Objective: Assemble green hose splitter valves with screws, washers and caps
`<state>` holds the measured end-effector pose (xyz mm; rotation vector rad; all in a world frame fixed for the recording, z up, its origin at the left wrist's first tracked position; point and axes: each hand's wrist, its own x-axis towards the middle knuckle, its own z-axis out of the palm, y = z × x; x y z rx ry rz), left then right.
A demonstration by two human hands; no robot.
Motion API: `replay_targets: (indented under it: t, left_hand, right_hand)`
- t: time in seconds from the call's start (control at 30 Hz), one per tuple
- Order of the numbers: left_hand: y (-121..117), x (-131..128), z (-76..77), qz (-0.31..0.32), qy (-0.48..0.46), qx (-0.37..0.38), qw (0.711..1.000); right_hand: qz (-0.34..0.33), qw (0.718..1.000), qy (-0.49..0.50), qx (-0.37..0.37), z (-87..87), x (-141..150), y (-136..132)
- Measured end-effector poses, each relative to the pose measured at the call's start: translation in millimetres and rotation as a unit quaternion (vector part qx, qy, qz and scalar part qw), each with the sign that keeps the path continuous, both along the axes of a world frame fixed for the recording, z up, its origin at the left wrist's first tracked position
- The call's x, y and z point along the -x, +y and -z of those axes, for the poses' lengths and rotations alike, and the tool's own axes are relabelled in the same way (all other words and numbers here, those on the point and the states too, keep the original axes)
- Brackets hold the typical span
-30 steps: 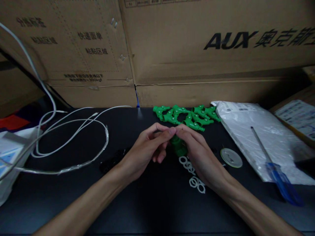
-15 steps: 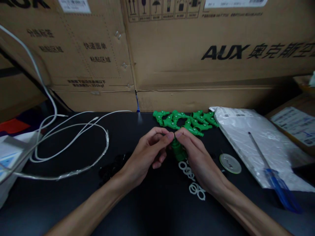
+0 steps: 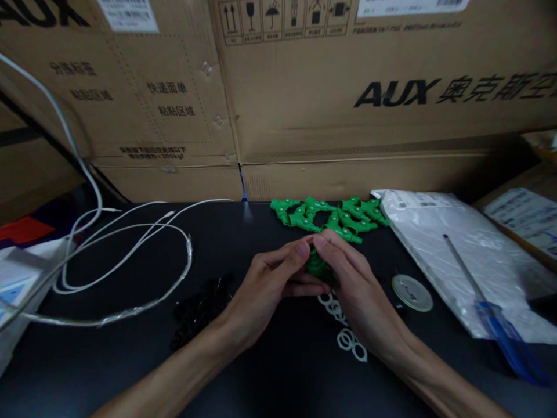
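Between both hands, above the dark table, is a green plastic hose fitting [image 3: 315, 265], partly hidden by fingers. My right hand [image 3: 348, 270] is closed round its right side, the thumb near the top end. My left hand [image 3: 278, 273] pinches at the same top end with thumb and forefinger, its other fingers curled under the fitting. Whether a small part sits between the fingertips cannot be made out. Just beyond the hands lie several green Y-shaped fittings [image 3: 343, 223]. White ring washers [image 3: 346, 339] lie below my right hand, and small black parts [image 3: 202, 307] lie left of my left wrist.
A round metal disc [image 3: 412, 292] lies on the table at right. Past it, a white plastic mailer [image 3: 444, 249] carries a blue-handled screwdriver [image 3: 505, 337]. White cables [image 3: 126, 310] loop across the left side. Large cardboard boxes [image 3: 304, 116] stand along the back.
My left hand's lower fingers have moved right, under the green fitting, and cover more of it. Both hands stay together at its top end. The view has shifted slightly.
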<state>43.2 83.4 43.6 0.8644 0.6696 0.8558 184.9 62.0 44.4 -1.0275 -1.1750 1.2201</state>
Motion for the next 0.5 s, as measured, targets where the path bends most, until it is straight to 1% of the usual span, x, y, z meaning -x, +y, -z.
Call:
replay_targets:
  t: [0.23, 0.33, 0.43, 0.5]
  left_hand:
    - [-0.7, 1.4, 3.4, 0.020, -0.048, 0.033, 0.998]
    - [-0.6, 1.5, 4.3, 0.018, -0.043, 0.033, 0.998]
    - [0.1, 1.1, 1.0, -0.012, -0.002, -0.002, 1.000]
    - [0.8, 1.1, -3.2, -0.041, 0.035, -0.066, 0.996]
  right_hand:
    - [0.001, 1.000, -0.004, 0.016, 0.3, 0.5, -1.1]
    - [0.010, 1.000, -0.018, 0.008, -0.6, 1.9, -1.3]
    - [0.010, 1.000, -0.027, -0.001, -0.5, 1.1, 0.3]
    - [0.010, 1.000, -0.029, -0.003, -0.4, -1.2, 2.3]
